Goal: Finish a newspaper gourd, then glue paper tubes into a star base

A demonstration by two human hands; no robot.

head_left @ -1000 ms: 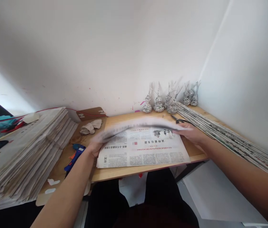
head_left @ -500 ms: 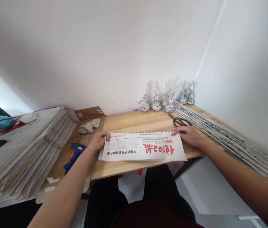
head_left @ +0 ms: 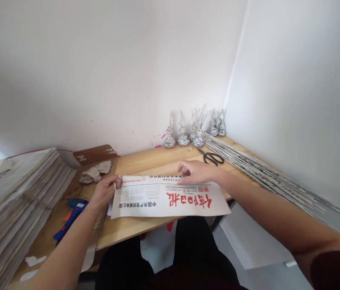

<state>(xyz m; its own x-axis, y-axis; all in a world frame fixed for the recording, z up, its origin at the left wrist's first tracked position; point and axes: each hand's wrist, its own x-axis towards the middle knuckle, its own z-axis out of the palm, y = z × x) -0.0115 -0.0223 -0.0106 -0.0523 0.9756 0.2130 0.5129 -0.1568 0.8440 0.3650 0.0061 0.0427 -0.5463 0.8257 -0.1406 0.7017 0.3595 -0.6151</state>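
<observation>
A folded newspaper (head_left: 160,198) with large red characters lies near the front edge of the wooden table, its print upside down to me. My left hand (head_left: 106,191) grips its far left corner, thumb on top. Over the far folded edge, right of its middle, is my right hand (head_left: 198,172); its fingers are bent with the thumb apart from them, and nothing shows between them. The fingertips rest on or just above the paper; I cannot tell which. Black-handled scissors (head_left: 213,158) lie just beyond my right hand.
Several woven paper gourds (head_left: 183,137) stand along the wall. Long rolled paper sticks (head_left: 248,173) lie on the right. At left are a tall newspaper stack (head_left: 27,205), a blue glue gun (head_left: 71,219) and pale crumpled gloves (head_left: 95,172) on a brown board.
The newspaper was folded over toward me, bringing the red characters up. My right hand then left its far right corner and moved left along the fold. The view turned right.
</observation>
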